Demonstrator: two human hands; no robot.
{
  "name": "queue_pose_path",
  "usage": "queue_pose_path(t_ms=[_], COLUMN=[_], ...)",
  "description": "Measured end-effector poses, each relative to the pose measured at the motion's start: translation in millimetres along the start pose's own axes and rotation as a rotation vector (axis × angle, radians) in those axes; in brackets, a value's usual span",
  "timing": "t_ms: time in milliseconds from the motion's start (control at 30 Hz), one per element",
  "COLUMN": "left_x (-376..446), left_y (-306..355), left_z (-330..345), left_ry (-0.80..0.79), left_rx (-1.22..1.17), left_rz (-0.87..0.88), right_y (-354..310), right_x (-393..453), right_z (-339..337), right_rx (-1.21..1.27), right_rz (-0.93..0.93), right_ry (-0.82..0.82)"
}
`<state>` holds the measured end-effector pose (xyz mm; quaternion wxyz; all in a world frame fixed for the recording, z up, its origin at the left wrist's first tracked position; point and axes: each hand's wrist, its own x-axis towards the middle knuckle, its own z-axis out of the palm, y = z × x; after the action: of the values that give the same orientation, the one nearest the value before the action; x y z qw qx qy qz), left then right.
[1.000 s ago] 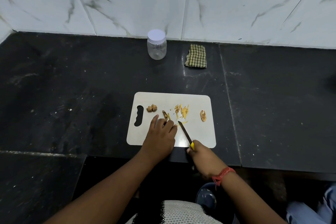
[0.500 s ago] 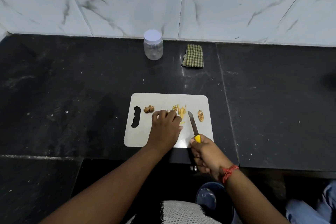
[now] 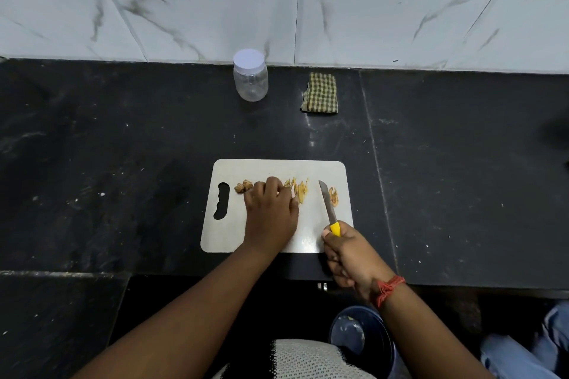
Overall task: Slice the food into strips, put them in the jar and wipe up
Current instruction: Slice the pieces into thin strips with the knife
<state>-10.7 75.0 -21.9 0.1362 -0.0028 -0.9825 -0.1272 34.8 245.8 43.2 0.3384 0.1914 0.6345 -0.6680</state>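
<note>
The left hand (image 3: 271, 212) lies palm down on the white cutting board (image 3: 277, 169), its fingers curled at the tips beside the pile of cut yellow strips (image 3: 300, 191); whether it pinches a piece under those fingertips cannot be told. Just left of its knuckles sits a knobbly uncut chunk of the food (image 3: 244, 186). The left forearm reaches in from the lower left. The right hand (image 3: 348, 252) grips the yellow handle of a knife (image 3: 328, 208), fingers wrapped tight, a red thread band on the wrist. The blade points away from the person, tip up the board, between the strips and a small piece of peel (image 3: 333, 196) to its right. Far beyond both hands, against the tiled wall, stand the lidded clear jar (image 3: 250, 74) and, to its right, a folded checked cloth (image 3: 320, 93) on the black counter (image 3: 123, 138).
</note>
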Motion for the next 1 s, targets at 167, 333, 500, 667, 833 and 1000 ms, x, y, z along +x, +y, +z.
queue_pose_path(t_ms=[167,333,500,667,833,1000], left_x=[-26.0,-30.3,-23.6,-25.7,-31.2,-20.9], left_y=[-26.5,-26.6,-15.7,-21.9,-22.2,-5.8], left_z=[-4.9,-2.4,1.2,-3.4,-1.6,3.0], left_ry=[0.012,-0.05,-0.074,-0.044,-0.061,-0.078], left_rx=[-0.084,-0.073,-0.054,-0.146,-0.069,-0.012], left_rz=[0.124,0.152,0.114,0.069,0.169,0.092], right_y=[-2.9,-4.2,-4.9,-5.8,-5.0,-7.0], right_x=[4.8,8.4,9.5,7.7,9.2,9.0], right_z=[-1.0,3.3,3.6,0.5,1.1,7.2], right_rx=[-0.011,-0.025,-0.03,-0.029,-0.027,-0.046], right_rz=[-0.006,-0.009,-0.013,-0.02,-0.02,-0.024], right_ry=[0.004,-0.006,-0.004,0.004,0.012,0.004])
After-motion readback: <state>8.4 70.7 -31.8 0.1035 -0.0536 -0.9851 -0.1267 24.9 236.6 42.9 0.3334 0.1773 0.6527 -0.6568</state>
